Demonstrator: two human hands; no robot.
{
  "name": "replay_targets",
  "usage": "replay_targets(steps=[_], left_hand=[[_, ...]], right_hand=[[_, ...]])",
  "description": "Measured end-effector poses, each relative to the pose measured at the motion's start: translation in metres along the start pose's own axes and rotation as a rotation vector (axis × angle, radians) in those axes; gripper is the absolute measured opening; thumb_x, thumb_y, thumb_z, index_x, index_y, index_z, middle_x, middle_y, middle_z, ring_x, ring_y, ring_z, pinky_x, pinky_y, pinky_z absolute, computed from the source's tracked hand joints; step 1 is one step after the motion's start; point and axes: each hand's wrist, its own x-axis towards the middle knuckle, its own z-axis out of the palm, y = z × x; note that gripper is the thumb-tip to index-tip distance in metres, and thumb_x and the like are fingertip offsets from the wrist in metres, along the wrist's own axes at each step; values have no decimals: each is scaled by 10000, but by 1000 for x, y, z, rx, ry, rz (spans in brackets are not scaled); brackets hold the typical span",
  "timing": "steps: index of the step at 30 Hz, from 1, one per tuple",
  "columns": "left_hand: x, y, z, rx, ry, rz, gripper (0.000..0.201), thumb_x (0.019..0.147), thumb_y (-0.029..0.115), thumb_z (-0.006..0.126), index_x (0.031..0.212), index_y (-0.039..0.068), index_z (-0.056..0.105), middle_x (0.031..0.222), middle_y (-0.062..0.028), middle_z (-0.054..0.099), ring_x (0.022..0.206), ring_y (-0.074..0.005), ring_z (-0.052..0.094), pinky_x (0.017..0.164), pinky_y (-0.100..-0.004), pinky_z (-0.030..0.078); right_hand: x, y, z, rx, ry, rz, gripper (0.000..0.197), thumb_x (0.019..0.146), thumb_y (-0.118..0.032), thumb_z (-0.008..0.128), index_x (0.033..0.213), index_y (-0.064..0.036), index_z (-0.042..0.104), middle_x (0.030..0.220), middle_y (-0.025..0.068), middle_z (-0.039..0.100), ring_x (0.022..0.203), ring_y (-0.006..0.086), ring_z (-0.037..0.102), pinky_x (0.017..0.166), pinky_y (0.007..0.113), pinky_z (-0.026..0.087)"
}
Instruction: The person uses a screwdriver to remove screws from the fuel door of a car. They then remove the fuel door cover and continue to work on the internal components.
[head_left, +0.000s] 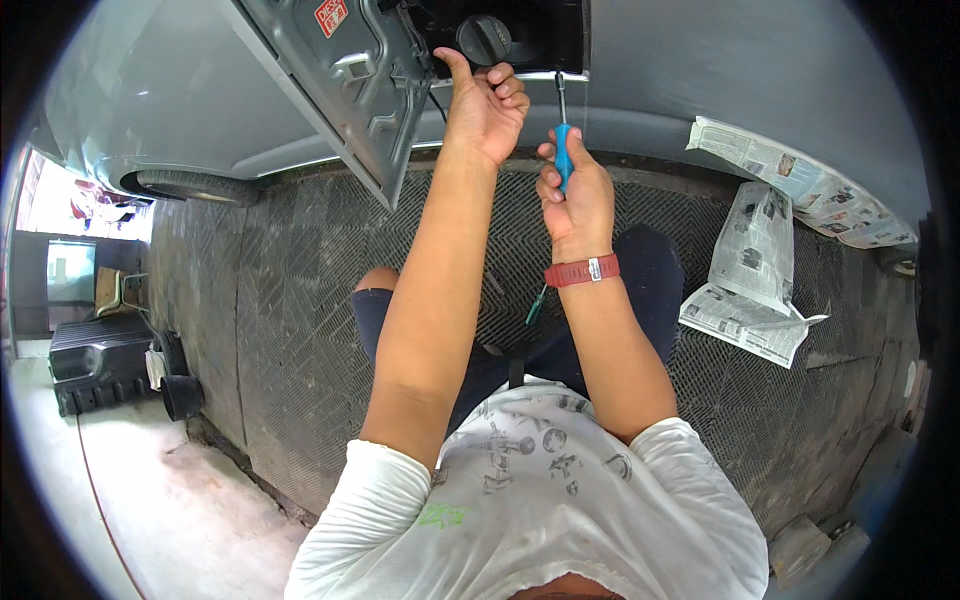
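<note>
My right hand [578, 197] is wrapped round the blue handle of a screwdriver [563, 150]. Its metal shaft points away from me, and the tip meets the lower edge of the dark fuel filler recess [553, 35] in the grey car body. My left hand [487, 110] is palm up just below the black fuel cap [485, 40], thumb stretched out and fingers loosely bent, with nothing seen in it. Whether its fingertips touch the recess I cannot tell. The grey fuel door [350, 90] hangs swung out to the left of my left hand.
A second, green-handled screwdriver [535, 308] lies on the ribbed black floor mat [300, 260] between my legs. Newspaper sheets [755, 245] lie on the right, one against the car body. A car tire [197, 187] and a black plastic part [100, 360] are on the left.
</note>
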Motion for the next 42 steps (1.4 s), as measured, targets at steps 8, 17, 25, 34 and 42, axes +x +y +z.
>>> replay_targets(steps=[8, 17, 25, 34, 42], left_hand=[[-1, 1, 4, 18, -23, -8, 772, 905, 892, 472, 825, 124, 444, 774, 38, 428, 678, -100, 399, 601, -250, 359], [-5, 1, 5, -11, -37, -4, 936, 895, 830, 546, 1317, -5, 591, 767, 47, 434, 684, -98, 402, 622, -251, 379], [-5, 3, 7, -4, -38, -26, 840, 914, 849, 509, 1157, 46, 542, 760, 49, 425, 678, -97, 404, 610, -250, 372], [-3, 3, 9, 10, -53, -21, 791, 916, 861, 503, 1063, 84, 509, 754, 53, 419, 666, -90, 396, 591, -242, 359], [-2, 2, 12, -5, -45, -29, 788, 922, 868, 490, 1017, 87, 536, 753, 53, 415, 657, -85, 390, 581, -235, 357]], right_hand=[[-3, 1, 13, -147, 160, -71, 251, 1051, -218, 752, 1089, 5, 644, 928, 111, 708, 622, 108, 578, 467, 218, 409], [6, 5, 12, -214, 217, -204, 239, 1040, -179, 755, 1122, 25, 661, 908, 110, 727, 639, 113, 591, 515, 234, 430], [3, 0, 11, -150, 144, -135, 251, 1030, -166, 764, 1145, 30, 658, 926, 98, 728, 690, 118, 632, 519, 240, 433], [4, 1, 9, -214, 167, -107, 280, 986, -145, 811, 1136, 33, 657, 954, 101, 752, 689, 112, 640, 500, 232, 426], [4, 7, 17, -283, 199, -165, 227, 1030, -169, 769, 1097, 18, 659, 866, 70, 697, 646, 100, 592, 501, 220, 406]])
